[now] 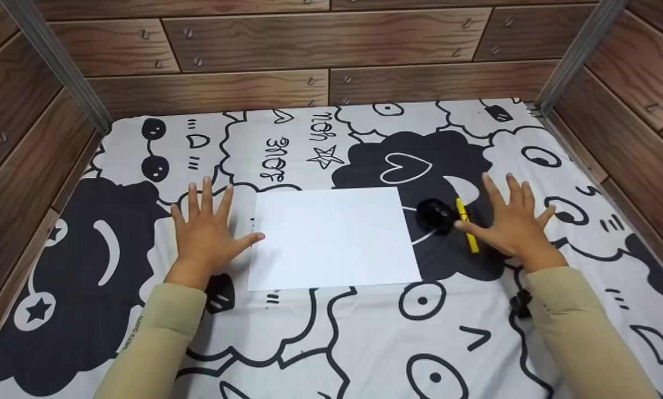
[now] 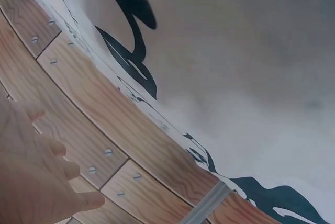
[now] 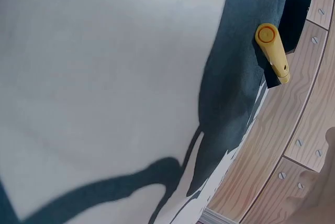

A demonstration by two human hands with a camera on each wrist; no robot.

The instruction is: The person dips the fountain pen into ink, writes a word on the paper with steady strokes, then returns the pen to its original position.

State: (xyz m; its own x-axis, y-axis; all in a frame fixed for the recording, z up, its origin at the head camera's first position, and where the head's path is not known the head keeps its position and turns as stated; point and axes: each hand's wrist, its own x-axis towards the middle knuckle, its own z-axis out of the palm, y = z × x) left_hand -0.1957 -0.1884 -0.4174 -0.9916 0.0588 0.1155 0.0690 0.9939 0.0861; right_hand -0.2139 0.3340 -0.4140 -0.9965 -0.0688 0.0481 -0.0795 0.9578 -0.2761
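Note:
A blank white sheet of paper point(image 1: 334, 238) lies on the patterned cloth between my two hands. My left hand point(image 1: 204, 233) is spread wide at the sheet's left side, its thumb overlapping the paper's edge in the head view. On the other side my right hand point(image 1: 511, 221) spreads its fingers too, with the thumb tip beside a round, glossy black object point(image 1: 435, 215). A yellow marker point(image 1: 472, 235) with a black band lies partly behind that thumb. The right wrist view shows the marker point(image 3: 273, 51) end-on. Both hands hold nothing.
A black-and-white cartoon cloth point(image 1: 353, 332) covers the table. Wood-print panels point(image 1: 320, 44) stand at the back and both sides, with grey metal posts point(image 1: 60, 66) at the corners. A small black item point(image 1: 521, 303) sits by the right forearm.

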